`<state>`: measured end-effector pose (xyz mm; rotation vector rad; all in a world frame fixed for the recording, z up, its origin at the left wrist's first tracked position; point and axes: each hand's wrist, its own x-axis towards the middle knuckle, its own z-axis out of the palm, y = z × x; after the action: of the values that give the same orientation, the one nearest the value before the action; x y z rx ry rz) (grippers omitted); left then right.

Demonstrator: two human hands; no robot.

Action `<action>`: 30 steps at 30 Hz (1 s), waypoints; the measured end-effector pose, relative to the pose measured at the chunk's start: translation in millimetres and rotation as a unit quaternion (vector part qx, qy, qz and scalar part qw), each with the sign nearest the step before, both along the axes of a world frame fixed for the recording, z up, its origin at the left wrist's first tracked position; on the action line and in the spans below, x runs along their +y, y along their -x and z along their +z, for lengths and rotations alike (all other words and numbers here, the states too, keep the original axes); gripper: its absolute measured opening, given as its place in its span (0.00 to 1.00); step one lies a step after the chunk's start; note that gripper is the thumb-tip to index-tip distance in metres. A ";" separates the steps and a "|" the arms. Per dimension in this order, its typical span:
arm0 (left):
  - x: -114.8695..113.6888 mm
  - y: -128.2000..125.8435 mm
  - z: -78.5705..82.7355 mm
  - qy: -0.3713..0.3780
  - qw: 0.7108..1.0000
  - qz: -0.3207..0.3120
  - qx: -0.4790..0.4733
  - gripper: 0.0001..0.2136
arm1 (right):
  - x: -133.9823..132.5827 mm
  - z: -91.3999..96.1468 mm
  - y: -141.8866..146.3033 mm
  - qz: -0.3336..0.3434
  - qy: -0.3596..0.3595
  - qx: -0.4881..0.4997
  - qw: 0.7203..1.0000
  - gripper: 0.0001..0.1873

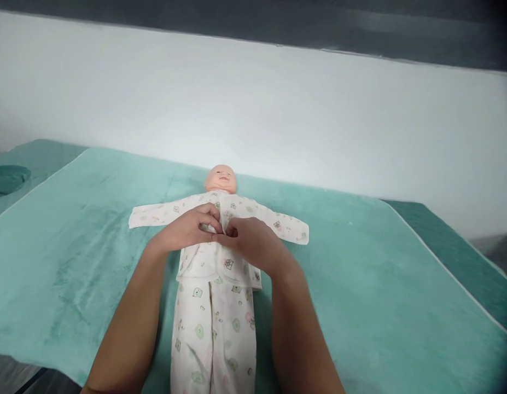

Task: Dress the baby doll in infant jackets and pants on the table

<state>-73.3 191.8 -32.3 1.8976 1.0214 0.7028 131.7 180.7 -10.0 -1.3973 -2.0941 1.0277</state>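
A baby doll (221, 178) lies on its back, head away from me, dressed in a white printed baby jacket (232, 268) and matching pants (214, 334). The jacket's sleeves are spread out to both sides. Over the chest, my left hand (193, 225) is closed, thumb and fingers pinching the jacket's front edge near the middle. My right hand (251, 236) is closed beside it, fingers curled on the same front opening, the two thumbs meeting. Whatever fastening lies between the fingertips is hidden.
A green plush blanket (368, 290) covers the table beneath the doll. Behind it rises a white wall (253, 109) with a dark band along the top. A dark green object (9, 179) lies at the far left edge.
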 end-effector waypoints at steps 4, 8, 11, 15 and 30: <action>1.7 1.4 0.1 -0.016 1.000 -0.025 -0.006 0.05 | -6.1 -2.8 4.9 0.024 -0.010 -0.037 0.999 0.18; -0.3 5.3 4.6 0.008 0.999 -0.045 -0.028 0.07 | -2.5 -13.5 -7.9 0.052 0.063 0.074 0.994 0.13; -3.6 6.5 8.3 0.049 0.997 -0.052 -0.030 0.09 | 2.4 -27.9 -16.5 0.054 0.144 0.227 0.962 0.14; -5.5 3.5 10.0 0.074 0.995 -0.051 -0.047 0.09 | 6.4 -42.4 -16.1 0.044 0.156 0.287 0.944 0.16; -2.7 -2.0 2.1 0.104 0.991 -0.022 -0.077 0.10 | 11.1 -43.3 -20.1 0.080 0.169 0.290 0.939 0.15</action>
<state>-71.3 189.1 -30.2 1.6556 0.9155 0.6782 151.8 191.8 -53.4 -0.9015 -1.6560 1.6905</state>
